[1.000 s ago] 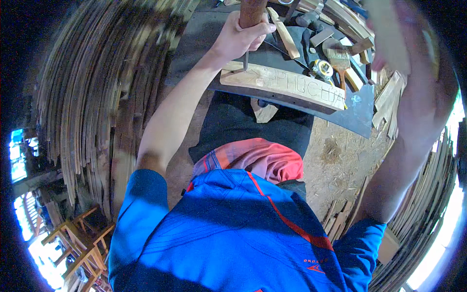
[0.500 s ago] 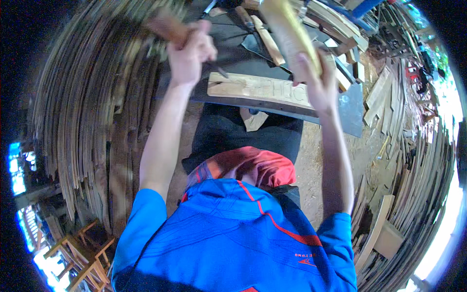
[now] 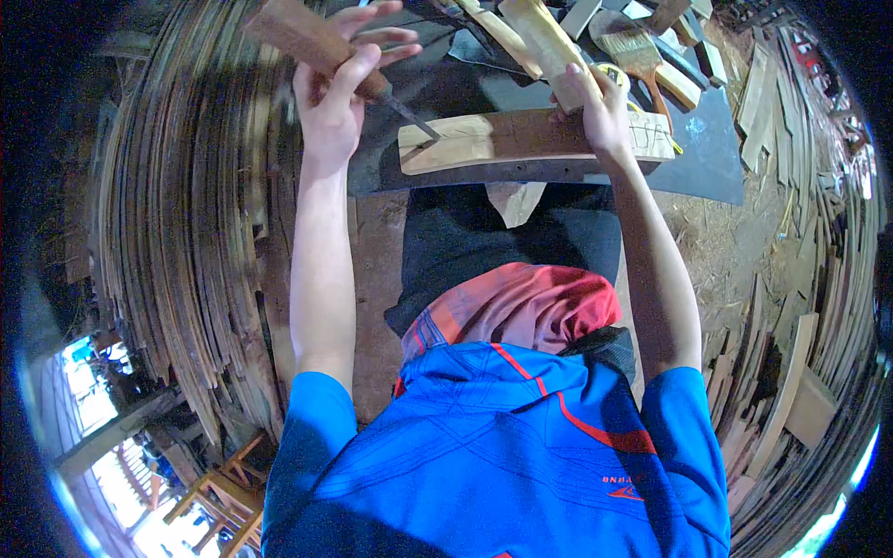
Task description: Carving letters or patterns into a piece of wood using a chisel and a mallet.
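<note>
Dark worktop [image 3: 707, 158]: left hand [image 3: 335, 102] fingers gripping chisel [image 3: 316, 46] on plank [image 3: 521, 139], right hand [image 3: 600, 102] at 12 o'clock clamps mallet [image 3: 549, 42]; next likely a strike

The chisel handle [image 3: 307, 42] runs off the far edge, its butt end cut away. The right hand [image 3: 600, 107] covers part of the wooden piece [image 3: 521, 139], fingers hidden behind it. Marks on that wood are too small to make out. Far tools on the worktop [image 3: 707, 149] are clipped by the frame.
</note>
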